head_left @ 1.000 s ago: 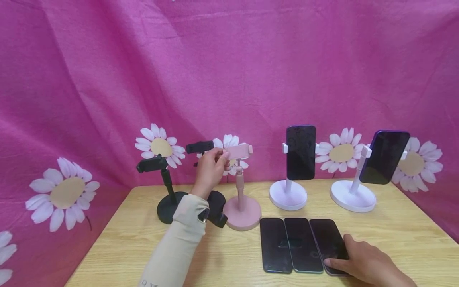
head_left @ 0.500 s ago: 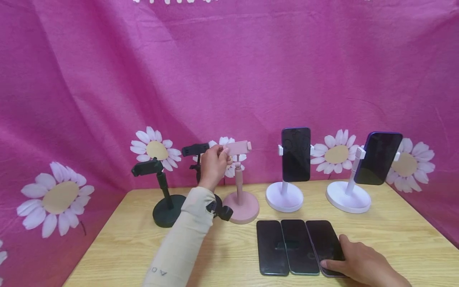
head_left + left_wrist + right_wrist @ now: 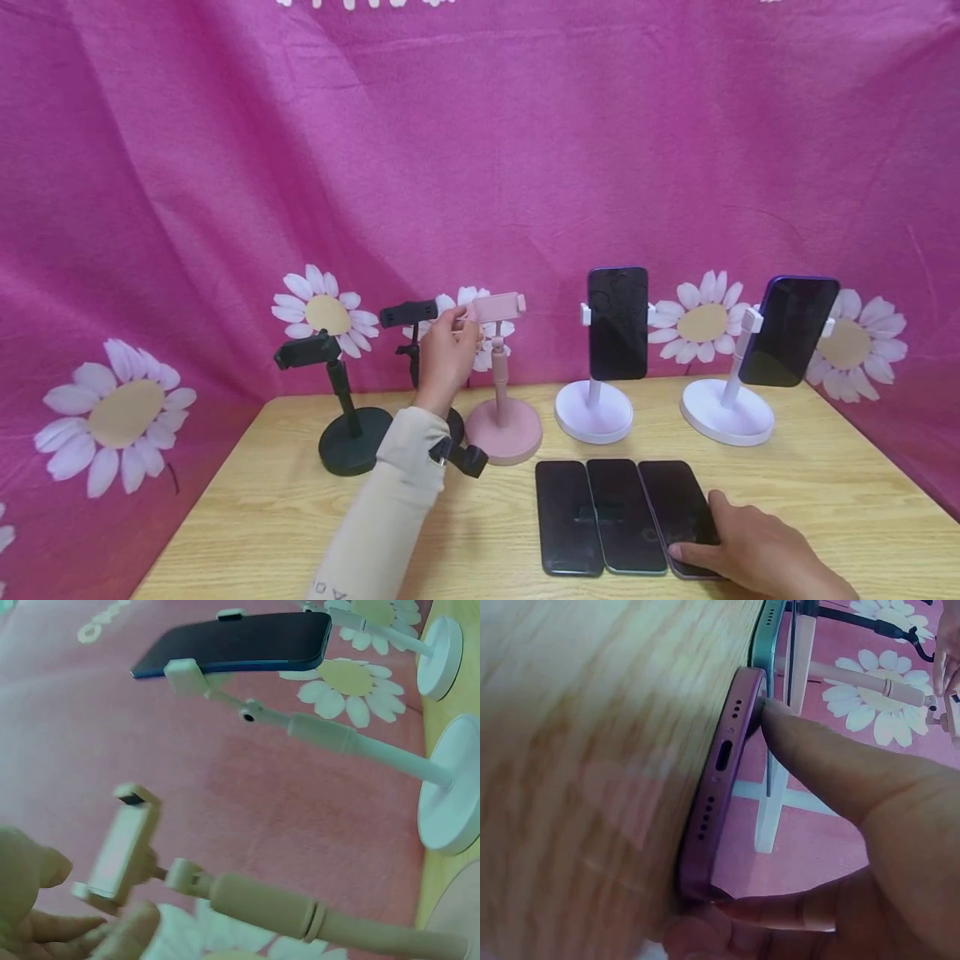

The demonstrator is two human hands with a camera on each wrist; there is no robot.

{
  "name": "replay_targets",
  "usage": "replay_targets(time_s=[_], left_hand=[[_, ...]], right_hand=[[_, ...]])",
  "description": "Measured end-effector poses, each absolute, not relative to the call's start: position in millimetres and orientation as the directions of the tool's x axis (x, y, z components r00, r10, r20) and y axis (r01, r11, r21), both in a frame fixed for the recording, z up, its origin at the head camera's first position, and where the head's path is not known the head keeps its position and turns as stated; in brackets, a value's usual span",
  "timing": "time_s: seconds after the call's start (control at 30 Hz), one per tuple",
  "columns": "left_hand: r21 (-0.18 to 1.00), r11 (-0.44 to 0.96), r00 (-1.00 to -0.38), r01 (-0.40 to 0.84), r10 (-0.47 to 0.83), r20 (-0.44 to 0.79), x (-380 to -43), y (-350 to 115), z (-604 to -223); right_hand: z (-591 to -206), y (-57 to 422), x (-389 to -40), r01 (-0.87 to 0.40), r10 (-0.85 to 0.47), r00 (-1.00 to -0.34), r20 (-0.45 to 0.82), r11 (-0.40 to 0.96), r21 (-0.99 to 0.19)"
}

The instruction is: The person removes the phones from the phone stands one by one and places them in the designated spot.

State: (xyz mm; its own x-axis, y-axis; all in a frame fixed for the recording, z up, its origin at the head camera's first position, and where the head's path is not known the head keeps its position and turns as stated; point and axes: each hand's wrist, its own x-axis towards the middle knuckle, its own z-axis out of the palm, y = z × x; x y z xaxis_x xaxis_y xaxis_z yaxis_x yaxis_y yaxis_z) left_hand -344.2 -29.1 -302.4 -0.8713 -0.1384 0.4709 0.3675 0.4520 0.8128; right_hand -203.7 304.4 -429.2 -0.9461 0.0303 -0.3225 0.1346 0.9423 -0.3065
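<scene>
My left hand (image 3: 447, 358) is at the left end of the pink phone stand's clamp (image 3: 497, 307). In the left wrist view, the thumb (image 3: 52, 868) is apart from the clamp, while a fingertip (image 3: 145, 921) is right at its lower end. Nothing sits in this clamp. My right hand (image 3: 761, 546) grips the rightmost of three dark smartphones lying face up. Its thumb rests on the screen of that smartphone (image 3: 677, 504), with the fingers at the right edge. The right wrist view shows its purple bottom edge (image 3: 718, 787) against the table.
Two black phone stands, one nearer (image 3: 341, 392) and one (image 3: 408, 313) partly behind my left arm, stand at left. Two white stands (image 3: 594, 412) (image 3: 727, 412) hold smartphones upright at right. Two other smartphones (image 3: 570, 525) (image 3: 626, 521) lie beside the gripped one. A pink flowered cloth (image 3: 480, 167) hangs behind the table.
My left thumb and fingers have loosened from the pink clamp's end, which they pinched before. My right hand has stayed on the smartphone. The head view has shifted slightly.
</scene>
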Motion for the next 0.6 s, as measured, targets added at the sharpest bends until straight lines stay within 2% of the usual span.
replay_targets(time_s=[0.1,0.23,0.3,0.4,0.47,0.6], left_hand=[[0.76,0.519,-0.841,0.39,-0.136,0.524,-327,-35,-304],[0.719,0.495,-0.787,0.487,-0.108,0.608,-305,-33,-306],[0.727,0.431,-0.784,0.534,-0.071,0.617,-298,-27,-307],[0.778,0.287,-0.814,0.559,0.01,0.581,-290,-12,-310],[0.82,0.184,-0.84,0.541,0.069,0.539,-288,-1,-314],[0.883,-0.019,-0.864,0.47,0.197,0.464,-288,22,-322]], right_hand=[[-419,303,-205,0.124,0.037,-0.954,-0.298,0.952,-0.28],[-393,299,-211,0.08,0.036,-0.991,-0.127,0.929,-0.361],[-380,293,-216,0.009,0.016,-1.0,0.01,0.89,-0.456],[-362,280,-225,-0.092,-0.014,-0.991,0.136,0.805,-0.587],[-354,271,-232,-0.126,-0.012,-0.985,0.175,0.739,-0.662],[-342,259,-248,-0.114,0.044,-0.983,0.178,0.61,-0.784]])
